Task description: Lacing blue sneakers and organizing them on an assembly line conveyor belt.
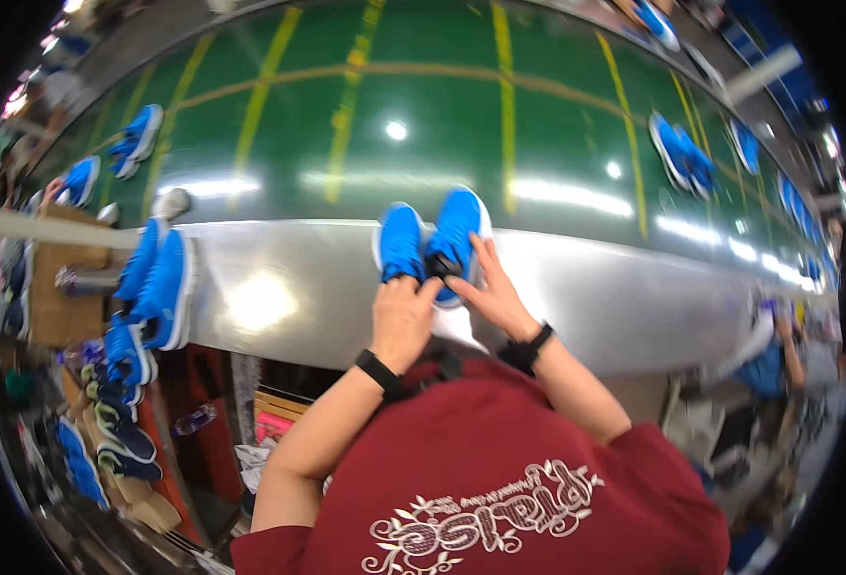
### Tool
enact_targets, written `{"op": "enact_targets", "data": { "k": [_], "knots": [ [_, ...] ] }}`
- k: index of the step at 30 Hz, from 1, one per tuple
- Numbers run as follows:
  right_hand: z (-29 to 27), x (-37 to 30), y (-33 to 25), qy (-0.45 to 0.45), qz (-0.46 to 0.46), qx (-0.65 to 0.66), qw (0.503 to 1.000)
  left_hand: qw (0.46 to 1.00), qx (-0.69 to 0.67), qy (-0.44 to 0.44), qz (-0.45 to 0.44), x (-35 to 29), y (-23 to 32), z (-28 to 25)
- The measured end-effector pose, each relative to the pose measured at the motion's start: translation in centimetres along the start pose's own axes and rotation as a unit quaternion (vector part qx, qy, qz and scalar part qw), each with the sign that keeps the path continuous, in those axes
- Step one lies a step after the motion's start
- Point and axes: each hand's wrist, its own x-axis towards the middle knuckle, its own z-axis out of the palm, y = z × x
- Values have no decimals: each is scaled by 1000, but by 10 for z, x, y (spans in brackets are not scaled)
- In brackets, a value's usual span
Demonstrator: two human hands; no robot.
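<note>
A pair of blue sneakers with white soles stands side by side in front of me, toes pointing away, across the edge between a steel ledge and a green belt. At the heel end of the left sneaker (400, 235) my left hand (402, 321) has its fingers bent over the opening, its thumb reaching toward the other shoe. My right hand (498, 297) grips the right sneaker (458, 225), fingers along its outer side and thumb at the dark opening. Both shoe openings are partly covered by my fingers.
The green belt (423, 125) with yellow lines runs across beyond the steel ledge (289, 259). More blue sneakers (164, 287) stand at the ledge's left end, near a cardboard box (63, 311). Another pair (680, 158) lies on the belt at right. Other people are at both sides.
</note>
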Motion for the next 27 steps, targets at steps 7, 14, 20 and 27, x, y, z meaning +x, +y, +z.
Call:
{"op": "enact_targets", "data": {
  "k": [7,14,20,27],
  "knots": [
    [-45,-17,32,47,59,-79,994,991,-121,-60,9,-13,71,33],
    [-84,-65,66,82,-54,-118,988,993,-118,1,-20,-23,95,57],
    [-131,-101,74,117,-12,-156,981,988,-125,-62,66,1,126,70],
    [-151,-119,75,113,55,-109,986,979,-82,-57,176,29,184,55]
  ]
}}
